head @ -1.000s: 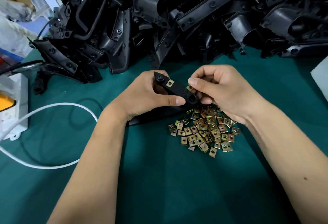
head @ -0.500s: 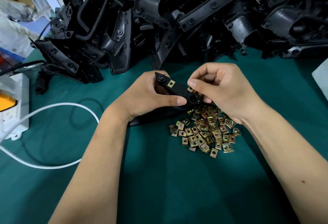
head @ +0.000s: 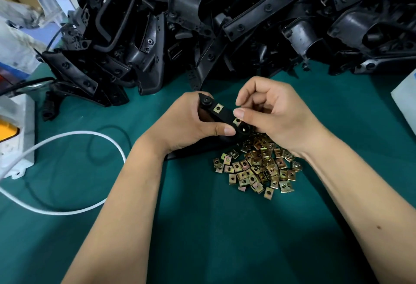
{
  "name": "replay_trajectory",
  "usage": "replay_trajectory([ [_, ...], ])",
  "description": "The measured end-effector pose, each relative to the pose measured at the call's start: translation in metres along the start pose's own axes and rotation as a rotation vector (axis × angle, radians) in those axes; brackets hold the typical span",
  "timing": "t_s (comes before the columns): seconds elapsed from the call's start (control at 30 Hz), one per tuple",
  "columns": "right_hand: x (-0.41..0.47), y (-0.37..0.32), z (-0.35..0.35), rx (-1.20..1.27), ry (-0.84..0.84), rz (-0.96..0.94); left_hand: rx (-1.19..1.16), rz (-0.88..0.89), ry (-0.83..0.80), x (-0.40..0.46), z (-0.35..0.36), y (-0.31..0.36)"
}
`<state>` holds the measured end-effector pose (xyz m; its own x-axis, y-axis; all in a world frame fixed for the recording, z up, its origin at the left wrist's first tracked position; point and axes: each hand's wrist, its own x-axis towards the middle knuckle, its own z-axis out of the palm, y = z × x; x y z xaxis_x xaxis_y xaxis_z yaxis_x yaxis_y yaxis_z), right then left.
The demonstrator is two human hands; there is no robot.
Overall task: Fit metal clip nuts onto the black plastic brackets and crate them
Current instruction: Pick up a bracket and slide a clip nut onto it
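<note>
Left edge of the desk (head: 225,227): white plastic power strip (head: 15,135) with an orange patch, and a white cable (head: 74,210) looping out over the matte teal cover. A thin black cable lies beside it. Far edge: big heap of black plastic brackets (head: 225,24), moulded, dull sheen, with bosses and screw holes, stacked at random.

Centre: left hand (head: 186,126) wraps the held bracket (head: 225,116), thumb pressed along its near side. One square brass-coloured clip nut (head: 217,108) is already seated on it. Right hand (head: 276,115) has fingers curled, with thumb and forefinger pinching a second clip nut (head: 236,121) at the bracket's lower end.

Just right of centre, under the right wrist: loose pile of clip nuts (head: 258,169), stamped, iridescent yellow zinc finish. White box corner (head: 405,97) at the right edge.
</note>
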<state>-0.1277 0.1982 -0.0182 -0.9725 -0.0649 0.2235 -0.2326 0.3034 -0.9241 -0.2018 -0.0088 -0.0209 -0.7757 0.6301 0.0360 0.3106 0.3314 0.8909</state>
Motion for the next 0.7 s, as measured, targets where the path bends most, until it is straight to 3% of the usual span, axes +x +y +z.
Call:
replay_trajectory([
  [0.13, -0.001, -0.001, 0.006, -0.010, 0.036, 0.035, -0.041, -0.003, 0.012, 0.000, 0.002, 0.000],
  [0.33, 0.000, 0.001, 0.011, -0.135, 0.145, 0.025, -0.294, -0.033, 0.080, -0.001, 0.005, 0.002],
  [0.53, 0.000, 0.000, 0.005, -0.228, 0.199, 0.006, -0.335, -0.103, 0.143, 0.002, 0.009, 0.004],
  [0.7, 0.000, 0.000, 0.003, -0.258, 0.175, 0.017, -0.377, -0.025, 0.142, 0.001, 0.003, 0.005],
])
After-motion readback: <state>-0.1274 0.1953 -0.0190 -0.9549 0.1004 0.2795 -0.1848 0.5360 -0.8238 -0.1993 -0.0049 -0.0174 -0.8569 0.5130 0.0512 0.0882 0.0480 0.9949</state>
